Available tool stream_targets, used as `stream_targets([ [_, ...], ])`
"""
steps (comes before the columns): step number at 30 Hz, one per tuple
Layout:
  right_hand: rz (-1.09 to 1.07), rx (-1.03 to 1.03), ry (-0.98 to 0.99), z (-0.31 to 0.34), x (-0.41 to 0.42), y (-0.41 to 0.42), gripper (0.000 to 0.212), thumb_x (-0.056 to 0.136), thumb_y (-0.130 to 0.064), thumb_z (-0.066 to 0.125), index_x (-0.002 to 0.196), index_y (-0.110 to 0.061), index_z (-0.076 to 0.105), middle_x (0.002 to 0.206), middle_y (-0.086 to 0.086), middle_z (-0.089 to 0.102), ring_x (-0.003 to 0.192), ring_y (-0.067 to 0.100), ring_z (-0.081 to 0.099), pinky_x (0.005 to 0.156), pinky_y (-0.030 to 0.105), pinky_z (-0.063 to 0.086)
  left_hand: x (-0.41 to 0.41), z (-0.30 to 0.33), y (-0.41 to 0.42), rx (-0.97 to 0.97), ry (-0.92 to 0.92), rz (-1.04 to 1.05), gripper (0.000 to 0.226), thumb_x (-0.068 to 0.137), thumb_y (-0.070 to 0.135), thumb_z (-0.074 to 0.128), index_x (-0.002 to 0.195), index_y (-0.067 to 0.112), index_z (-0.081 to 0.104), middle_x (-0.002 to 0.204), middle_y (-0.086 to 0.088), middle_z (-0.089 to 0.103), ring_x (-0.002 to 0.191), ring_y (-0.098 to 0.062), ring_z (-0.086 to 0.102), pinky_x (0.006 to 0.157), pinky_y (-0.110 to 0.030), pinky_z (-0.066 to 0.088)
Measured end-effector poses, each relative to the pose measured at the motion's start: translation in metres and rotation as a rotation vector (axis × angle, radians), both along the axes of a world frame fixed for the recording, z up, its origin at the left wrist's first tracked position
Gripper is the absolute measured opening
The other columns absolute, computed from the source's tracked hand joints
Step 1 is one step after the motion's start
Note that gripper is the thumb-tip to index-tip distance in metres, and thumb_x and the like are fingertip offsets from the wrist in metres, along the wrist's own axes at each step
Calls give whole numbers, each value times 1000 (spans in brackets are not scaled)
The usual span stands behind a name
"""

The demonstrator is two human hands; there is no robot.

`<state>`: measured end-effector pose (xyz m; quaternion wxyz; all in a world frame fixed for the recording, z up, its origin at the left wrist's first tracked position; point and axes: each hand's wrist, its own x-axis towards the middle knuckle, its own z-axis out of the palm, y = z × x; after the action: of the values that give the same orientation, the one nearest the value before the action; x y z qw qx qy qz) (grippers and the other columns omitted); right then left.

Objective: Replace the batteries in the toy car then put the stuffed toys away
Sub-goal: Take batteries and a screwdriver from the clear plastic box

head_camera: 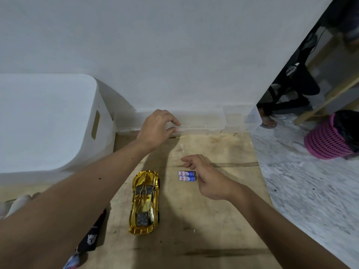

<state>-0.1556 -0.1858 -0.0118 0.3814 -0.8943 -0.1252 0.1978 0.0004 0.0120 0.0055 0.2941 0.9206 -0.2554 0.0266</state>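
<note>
Gold, mirror-finished plastic toy car (144, 202) stands upright on its wheels on the tan plywood board (223, 220), nose pointing away from the person, roughly centred between the two forearms. Just to its right, apart from it, two small blue-and-white cylindrical batteries (187, 176) lie side by side, touching each other.

Right hand (209, 179) rests over the board with its fingers loosely extended; the fingertips sit beside the batteries' right ends, and contact cannot be confirmed. It grasps nothing. Left hand (157, 129) reaches forward to the clear plastic lidded box (204, 123) against the white wall, fingers curved at its edge; whether they actually grip the rim cannot be told.

Assessment: the car appears light and rigid, with a slick foil-like skin likely to slip and mark. Hold it across the flanks, between the wheels, then invert it for the underside hatch. The batteries are small, smooth and prone to rolling; pinch each at mid-length.

A white plastic storage bin (48, 123) stands at left.
</note>
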Motion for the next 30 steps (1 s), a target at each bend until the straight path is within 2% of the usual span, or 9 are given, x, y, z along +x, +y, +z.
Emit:
stream_targets([
  [3, 3, -40, 3, 1, 3, 0, 69, 92, 12, 51, 151, -20, 34, 134, -2, 43, 124, 5, 46, 100, 2, 34, 0, -1, 0, 10, -2, -3, 13, 89, 18, 83, 102, 21, 81, 109, 1, 76, 112, -23, 63, 95, -33, 46],
  [10, 17, -94, -113, 12, 20, 3, 55, 95, -7, 71, 139, -24, 44, 112, -11, 51, 103, 7, 54, 87, 19, 45, 1, -2, 1, 20, -14, -8, 13, 90, 16, 82, 103, 20, 81, 110, 0, 76, 113, -23, 62, 95, -32, 45],
  [14, 42, -100, -283, 7, 23, 13, 33, 96, -15, 73, 127, -20, 66, 116, -5, 68, 105, 10, 63, 92, 19, 46, 0, -3, 2, 0, -5, -15, 14, 89, 14, 83, 102, 20, 81, 108, 1, 76, 111, -23, 63, 94, -33, 46],
  [16, 79, -162, -345, -2, 24, 17, 30, 99, -16, 69, 129, -18, 70, 120, -2, 71, 110, 16, 62, 93, 18, 38, 1, -4, 3, -1, -4, -15, 14, 89, 15, 83, 101, 20, 81, 108, 1, 76, 111, -23, 63, 93, -31, 45],
  [18, 104, -173, -362, -10, 23, 18, 29, 101, -19, 66, 128, -17, 72, 121, -2, 72, 110, 19, 61, 99, 22, 40, 2, -4, 3, -2, -2, -7, 13, 89, 15, 83, 101, 21, 81, 109, 2, 76, 112, -23, 62, 92, -28, 42],
  [21, 64, -131, -367, -14, 16, 16, 35, 102, -35, 63, 133, -20, 70, 125, -7, 68, 113, 14, 57, 104, 33, 47, 1, -3, 2, -7, 1, -10, 14, 90, 15, 82, 102, 20, 81, 110, 1, 76, 113, -23, 63, 94, -29, 43],
  [25, 86, -128, -251, -16, -1, 13, 80, 80, -70, 74, 146, -29, 56, 138, -18, 49, 130, 3, 36, 111, 16, 33, 0, -3, 3, -4, -2, -19, 14, 90, 16, 82, 104, 20, 81, 110, 1, 76, 113, -22, 63, 95, -29, 44],
  [27, 104, -120, -269, -22, -6, 12, 80, 76, -64, 81, 144, -28, 58, 137, -17, 49, 128, 4, 37, 109, 13, 32, 0, -3, 3, -5, 0, -12, 14, 91, 15, 82, 104, 20, 81, 111, 1, 76, 113, -22, 63, 94, -26, 41],
  [30, 61, -80, -300, -27, -5, 11, 62, 83, -49, 83, 137, -26, 65, 129, -14, 57, 120, 7, 44, 102, 14, 35, -1, -3, 3, -11, -2, -9, 14, 91, 15, 82, 104, 19, 81, 111, 1, 76, 113, -22, 63, 94, -27, 42],
])
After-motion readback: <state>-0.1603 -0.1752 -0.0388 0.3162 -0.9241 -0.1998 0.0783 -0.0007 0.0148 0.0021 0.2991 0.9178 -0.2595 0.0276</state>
